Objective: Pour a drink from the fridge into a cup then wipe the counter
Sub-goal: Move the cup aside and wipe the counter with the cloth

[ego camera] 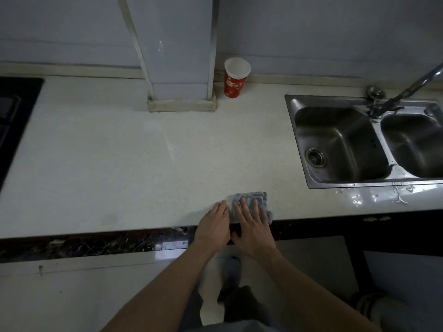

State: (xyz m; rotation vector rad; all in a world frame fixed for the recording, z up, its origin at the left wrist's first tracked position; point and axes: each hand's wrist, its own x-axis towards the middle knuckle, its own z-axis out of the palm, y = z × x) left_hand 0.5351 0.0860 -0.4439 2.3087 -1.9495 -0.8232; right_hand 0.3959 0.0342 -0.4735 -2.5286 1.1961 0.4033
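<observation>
A pale speckled counter (pixel 107 164) is recorded. A red paper cup (pixel 236 80) with a white inside stands upright at the back wall, just beside the base of a white column (pixel 177 56). A steel double sink (pixel 340 130) with a faucet (pixel 407 89) is set into the counter on the right, and a black cooktop (pixel 14 116) is seen at the left edge. Nothing is observed between the cup and the hands.

A cloth (pixel 261 196) lies at the front edge of the counter, well apart from the cup. It is pressed flat under the right hand (pixel 251 224), whose fingers are extended and not curled. The left hand (pixel 213 224) is laid flat on the counter just beside the cloth's left edge, grasping nothing.

The cloth is grey-blue, crumpled and roughly square.
</observation>
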